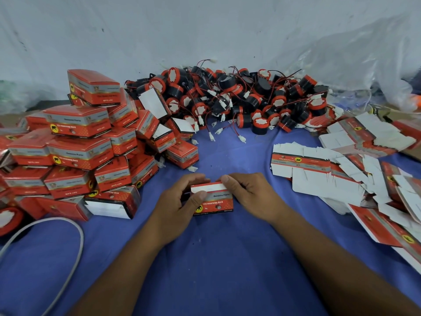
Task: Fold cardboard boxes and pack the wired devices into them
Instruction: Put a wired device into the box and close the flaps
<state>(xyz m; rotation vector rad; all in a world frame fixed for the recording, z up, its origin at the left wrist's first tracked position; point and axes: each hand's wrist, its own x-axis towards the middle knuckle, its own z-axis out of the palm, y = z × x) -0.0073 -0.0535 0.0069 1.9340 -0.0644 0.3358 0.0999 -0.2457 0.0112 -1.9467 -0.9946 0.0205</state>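
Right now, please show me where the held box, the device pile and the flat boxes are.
held box (218, 204): head view, on its red front face.
device pile (251, 99): head view, on a black device near the middle.
flat boxes (300, 161): head view, on the nearest sheet's red band.

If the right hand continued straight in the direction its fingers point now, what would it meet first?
The right hand pinches the small box, so that comes first; just beyond it, probably the left hand.
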